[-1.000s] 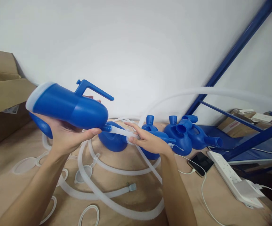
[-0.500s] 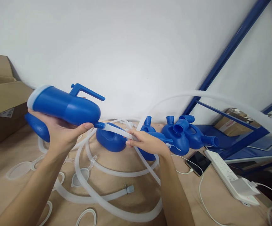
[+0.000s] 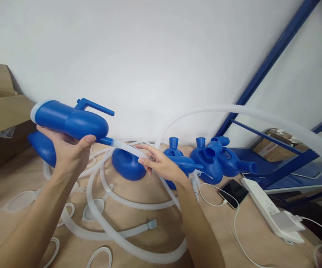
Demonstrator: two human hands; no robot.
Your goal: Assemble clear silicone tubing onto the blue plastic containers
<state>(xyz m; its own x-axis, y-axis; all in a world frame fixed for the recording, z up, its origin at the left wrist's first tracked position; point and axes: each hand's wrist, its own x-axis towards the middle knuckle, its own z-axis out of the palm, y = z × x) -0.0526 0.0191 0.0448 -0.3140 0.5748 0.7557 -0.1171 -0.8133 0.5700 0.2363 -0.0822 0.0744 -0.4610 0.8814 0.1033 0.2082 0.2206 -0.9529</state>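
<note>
At the left, my left hand (image 3: 68,149) is wrapped round a blue bottle (image 3: 74,121) with a handle on top and a whitish base. The bottle tilts down to the right, and its narrow spout (image 3: 106,141) sits in the end of a translucent tube (image 3: 129,149). My right hand (image 3: 157,162) pinches this tube a little right of the spout, thumb in front, with a small metal clip partly showing at the fingers. From there the tube arcs up and away to the right edge.
More blue bottles (image 3: 129,163) lie on the brown table covering (image 3: 166,227), several at the right. Tubes and translucent caps (image 3: 94,209) lie in front. A phone (image 3: 233,193), a power strip (image 3: 269,208), a carton (image 3: 7,115) and a blue rack (image 3: 275,56) stand around.
The bottle and my left hand have moved slightly left. My right hand has shifted left along with the tube, and its fingers are more spread.
</note>
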